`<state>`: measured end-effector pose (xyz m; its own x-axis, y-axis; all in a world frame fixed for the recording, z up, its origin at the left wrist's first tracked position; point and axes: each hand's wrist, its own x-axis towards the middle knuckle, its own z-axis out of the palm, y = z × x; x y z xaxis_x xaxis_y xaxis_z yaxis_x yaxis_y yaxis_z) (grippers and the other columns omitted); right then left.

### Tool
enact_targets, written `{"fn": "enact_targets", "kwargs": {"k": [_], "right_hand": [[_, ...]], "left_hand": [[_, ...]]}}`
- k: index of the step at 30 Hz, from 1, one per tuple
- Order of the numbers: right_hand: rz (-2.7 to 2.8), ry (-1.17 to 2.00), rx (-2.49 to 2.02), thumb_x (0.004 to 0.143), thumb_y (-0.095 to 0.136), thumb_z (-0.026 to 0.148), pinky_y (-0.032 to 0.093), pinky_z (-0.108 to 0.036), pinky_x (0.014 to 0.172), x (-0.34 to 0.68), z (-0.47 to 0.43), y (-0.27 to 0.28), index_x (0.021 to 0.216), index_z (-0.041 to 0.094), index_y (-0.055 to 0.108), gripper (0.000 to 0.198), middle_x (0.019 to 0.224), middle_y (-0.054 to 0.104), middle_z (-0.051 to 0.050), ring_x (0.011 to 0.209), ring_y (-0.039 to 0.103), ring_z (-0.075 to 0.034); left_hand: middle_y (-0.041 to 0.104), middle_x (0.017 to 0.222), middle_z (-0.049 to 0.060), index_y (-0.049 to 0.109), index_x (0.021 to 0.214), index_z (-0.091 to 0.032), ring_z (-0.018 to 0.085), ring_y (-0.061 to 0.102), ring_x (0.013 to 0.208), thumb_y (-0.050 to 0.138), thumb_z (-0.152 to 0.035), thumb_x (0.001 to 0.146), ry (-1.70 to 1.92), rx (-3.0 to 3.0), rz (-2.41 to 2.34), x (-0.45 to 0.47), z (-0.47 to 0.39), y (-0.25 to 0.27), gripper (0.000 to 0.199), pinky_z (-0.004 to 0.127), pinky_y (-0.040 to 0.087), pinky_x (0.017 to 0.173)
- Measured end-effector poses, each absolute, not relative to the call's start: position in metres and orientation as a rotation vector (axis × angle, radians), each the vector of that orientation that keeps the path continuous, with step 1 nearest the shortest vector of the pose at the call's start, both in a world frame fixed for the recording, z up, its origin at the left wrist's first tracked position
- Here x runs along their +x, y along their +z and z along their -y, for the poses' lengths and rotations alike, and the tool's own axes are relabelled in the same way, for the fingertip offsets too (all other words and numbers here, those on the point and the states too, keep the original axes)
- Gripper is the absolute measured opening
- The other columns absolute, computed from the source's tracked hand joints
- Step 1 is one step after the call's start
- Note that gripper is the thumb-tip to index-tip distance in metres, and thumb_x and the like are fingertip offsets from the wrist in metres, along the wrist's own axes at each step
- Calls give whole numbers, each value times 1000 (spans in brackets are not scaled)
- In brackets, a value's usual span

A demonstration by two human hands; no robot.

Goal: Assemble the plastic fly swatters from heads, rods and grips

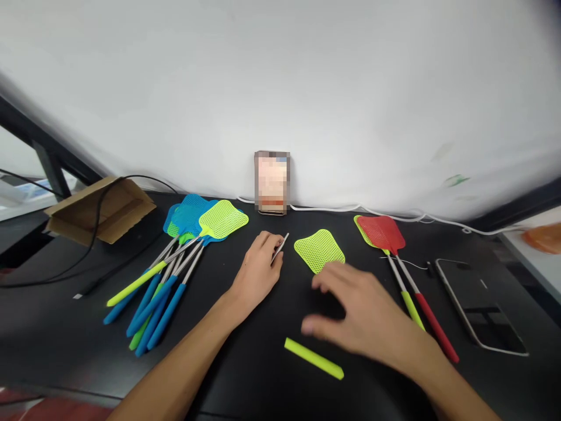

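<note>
My left hand rests near the middle of the black table, fingers closed around a short silver metal rod that pokes out past the fingertips. To the right, my right hand hovers with thumb and fingers apart and nothing between them. Just beyond its fingers lies a loose yellow-green fly swatter head, partly covered by the hand. Below the right thumb, a yellow-green handle sleeve lies by itself on the table.
Several blue and green fly swatters are piled at left, beside an open cardboard box and black cables. At right lie a red fly swatter, a yellow-green one under it and a phone. A blurred upright object leans against the wall.
</note>
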<state>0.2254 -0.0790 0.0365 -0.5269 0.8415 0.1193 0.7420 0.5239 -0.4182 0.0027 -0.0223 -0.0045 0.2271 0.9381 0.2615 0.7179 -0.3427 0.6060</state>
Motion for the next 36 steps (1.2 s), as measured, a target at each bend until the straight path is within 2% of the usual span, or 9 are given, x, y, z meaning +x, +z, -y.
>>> {"fn": "enact_targets", "kwargs": {"k": [2,3,7,10,12,21,24,29,36], "right_hand": [[2681,530,-1094,66,81,76,52,-44,89,211,100,37,100,22,62,66,103,67,-6,102,64,-30],[2753,501,-1011,66,82,74,51,-46,92,205,108,35,99,21,63,65,102,66,-6,104,63,-31],[2872,381,-925,91,73,34,52,-42,84,190,117,25,95,21,61,18,94,64,-3,93,62,-25],[2845,236,-1058,96,63,24,51,-40,74,192,103,20,92,20,60,6,88,62,-4,84,60,-25],[2798,140,-1180,97,61,24,50,-41,73,197,91,18,94,19,60,6,89,63,-5,85,61,-26],[2664,78,-1387,98,58,26,46,-37,69,212,77,16,91,21,59,10,87,67,-6,84,66,-26],[2611,15,-1509,100,53,24,39,-35,61,210,77,15,82,21,60,19,76,67,-5,71,66,-23],[2523,-30,-1677,102,53,40,28,-33,54,209,77,13,73,21,58,35,68,68,-6,60,66,-22],[2475,-10,-1698,98,59,42,28,-33,55,211,76,11,81,21,57,27,73,69,-5,67,69,-24]], "left_hand": [[59,106,6,61,109,-20,21,61,99,50,-8,95,849,2159,-1547,3,22,-6,21,35,52,88],[59,107,6,61,109,-20,21,61,100,50,-8,96,845,2171,-1559,4,22,-6,21,35,52,88],[61,106,7,60,112,-20,24,59,102,52,-12,96,732,2277,-1644,4,26,-3,19,36,50,86],[64,102,7,59,108,-20,24,60,96,55,-19,97,595,2326,-1780,2,27,3,12,36,47,79],[66,96,6,59,99,-20,24,62,91,58,-27,97,519,2317,-1856,-1,27,7,7,35,44,73],[69,76,4,57,69,-22,24,64,71,58,-42,96,264,2289,-1891,-3,28,18,34,33,33,61],[70,74,5,59,66,-21,24,65,70,58,-41,96,245,2307,-1864,-1,29,19,36,33,34,62],[69,70,6,61,64,-21,27,67,71,56,-41,97,213,2338,-1843,3,32,21,39,34,36,64],[71,73,8,67,67,-20,29,69,74,54,-38,97,148,2352,-1833,5,34,23,37,35,40,65]]}}
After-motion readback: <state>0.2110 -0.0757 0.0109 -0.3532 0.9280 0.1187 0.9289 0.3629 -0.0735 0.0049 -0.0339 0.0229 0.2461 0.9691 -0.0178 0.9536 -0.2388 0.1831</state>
